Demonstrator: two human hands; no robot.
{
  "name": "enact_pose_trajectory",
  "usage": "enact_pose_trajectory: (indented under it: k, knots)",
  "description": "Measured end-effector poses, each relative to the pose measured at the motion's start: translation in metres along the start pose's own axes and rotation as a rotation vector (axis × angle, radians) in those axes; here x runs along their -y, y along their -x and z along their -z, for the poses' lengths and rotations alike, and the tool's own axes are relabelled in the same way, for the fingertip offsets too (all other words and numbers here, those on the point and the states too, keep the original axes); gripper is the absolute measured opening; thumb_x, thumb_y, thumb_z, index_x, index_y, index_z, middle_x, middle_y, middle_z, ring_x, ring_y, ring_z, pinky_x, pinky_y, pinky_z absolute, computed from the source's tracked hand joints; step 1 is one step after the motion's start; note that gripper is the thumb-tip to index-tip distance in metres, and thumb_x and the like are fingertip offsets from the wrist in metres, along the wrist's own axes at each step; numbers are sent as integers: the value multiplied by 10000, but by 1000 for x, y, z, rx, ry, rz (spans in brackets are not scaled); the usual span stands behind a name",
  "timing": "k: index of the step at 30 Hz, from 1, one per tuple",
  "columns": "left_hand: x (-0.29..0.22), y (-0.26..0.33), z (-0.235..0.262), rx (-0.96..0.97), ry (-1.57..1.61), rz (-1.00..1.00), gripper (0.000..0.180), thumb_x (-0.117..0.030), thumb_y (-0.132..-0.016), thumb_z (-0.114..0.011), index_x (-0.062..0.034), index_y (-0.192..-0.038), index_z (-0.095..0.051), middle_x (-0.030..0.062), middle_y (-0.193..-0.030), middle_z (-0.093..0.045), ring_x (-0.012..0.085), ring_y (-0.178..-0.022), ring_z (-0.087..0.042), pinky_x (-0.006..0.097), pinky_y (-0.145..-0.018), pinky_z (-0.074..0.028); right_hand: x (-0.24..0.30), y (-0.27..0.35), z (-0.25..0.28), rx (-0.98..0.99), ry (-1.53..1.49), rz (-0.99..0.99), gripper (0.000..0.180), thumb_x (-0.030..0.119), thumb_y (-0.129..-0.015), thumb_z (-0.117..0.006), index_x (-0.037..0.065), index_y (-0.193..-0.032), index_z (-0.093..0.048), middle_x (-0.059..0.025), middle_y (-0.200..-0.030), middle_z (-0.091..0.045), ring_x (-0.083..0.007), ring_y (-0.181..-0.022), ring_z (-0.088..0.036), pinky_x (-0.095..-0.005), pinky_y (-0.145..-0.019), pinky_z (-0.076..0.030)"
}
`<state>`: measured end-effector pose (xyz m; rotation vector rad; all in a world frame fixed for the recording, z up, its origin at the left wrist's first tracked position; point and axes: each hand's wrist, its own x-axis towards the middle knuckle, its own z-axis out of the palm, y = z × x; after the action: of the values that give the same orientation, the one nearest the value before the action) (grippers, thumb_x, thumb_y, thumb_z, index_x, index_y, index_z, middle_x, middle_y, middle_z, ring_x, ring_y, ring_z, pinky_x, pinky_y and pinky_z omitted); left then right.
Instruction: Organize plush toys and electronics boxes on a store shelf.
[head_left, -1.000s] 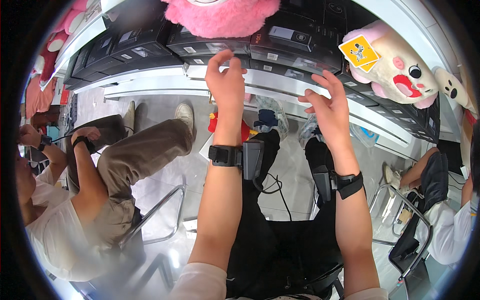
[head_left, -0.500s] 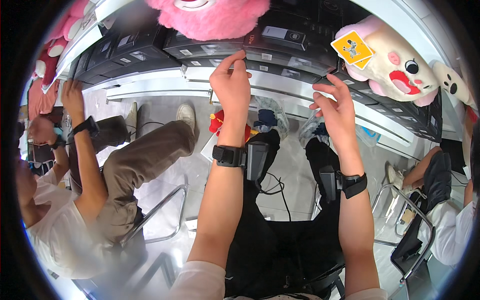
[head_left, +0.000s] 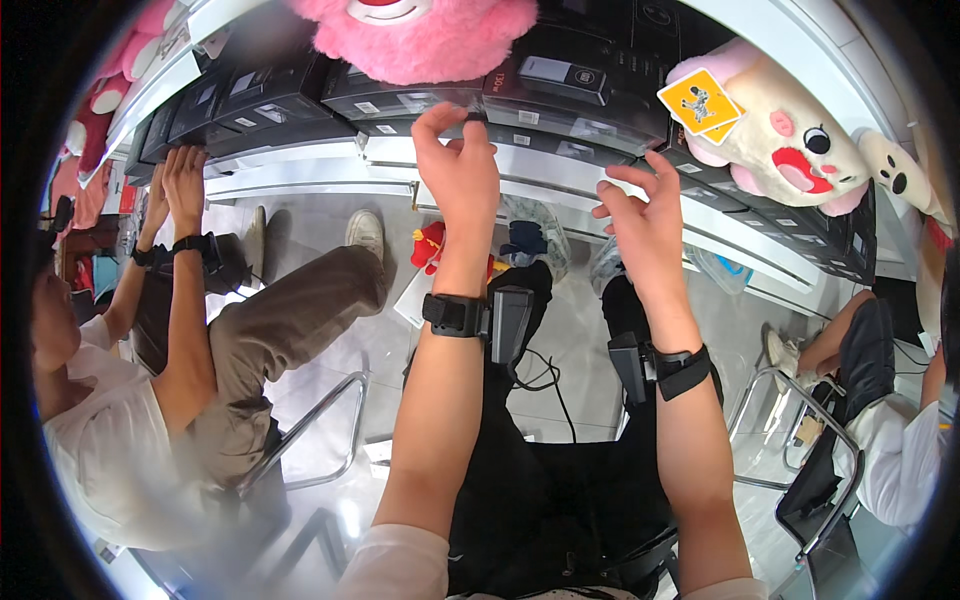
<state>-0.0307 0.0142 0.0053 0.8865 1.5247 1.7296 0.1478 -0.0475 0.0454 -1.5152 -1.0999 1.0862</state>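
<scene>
My left hand (head_left: 456,165) is raised in front of the stacked black boxes (head_left: 400,98), its fingers partly bent and apart. A small dark patch shows at one fingertip; whether it is an object or the box behind, I cannot make out. Lower right of the boxes, my right hand (head_left: 645,215) hovers with loosely bent, spread fingers and nothing visible in them. Beyond it, two overlapping yellow cards (head_left: 699,106) with an animal figure rest against a cream and pink plush toy (head_left: 790,130). A fluffy pink plush toy (head_left: 425,35) sits on the boxes beyond my left hand.
A white shelf edge (head_left: 300,180) runs below the boxes. Under it are a red and yellow toy (head_left: 428,246) and a clear bin (head_left: 720,270). A co-worker (head_left: 110,400) sits at left, another (head_left: 890,450) at right, near metal-framed chairs (head_left: 310,440).
My right hand and forearm have shifted left, toward my left hand. My left fingers have bent somewhat more. The left co-worker's hands have come together at the shelf edge.
</scene>
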Motion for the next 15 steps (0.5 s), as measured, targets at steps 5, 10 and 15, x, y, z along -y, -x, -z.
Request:
enact_pose_trajectory:
  k: [5,10,15]
  knots:
    - [1,-2,0,-77,61,4,567,-14,-886,-606,37,-1418,-418,135,-1256,-595,156,-715,-642,276,-600,-495,4,0,-11,14,-10,-5,856,94,-893,-700,-134,-1524,-167,-177,-1224,-647,-174,-781,-712,-269,-680,-551]
    - [0,-5,7,-48,-41,-4,776,-24,-895,-593,23,-1586,-244,139,-1275,-592,148,-713,-627,279,-591,-492,6,-1,-20,75,-49,10,947,92,-902,-670,-155,-1550,-25,-186,-1219,-658,-180,-780,-717,-266,-631,-554]
    - [-1,2,5,13,8,54,805,-11,-910,-585,-2,-1612,-192,112,-1156,-660,105,-644,-577,259,-557,-476,9,0,-23,71,-59,11,947,91,-904,-661,-149,-1554,-15,-187,-1215,-663,-179,-790,-721,-265,-621,-555]
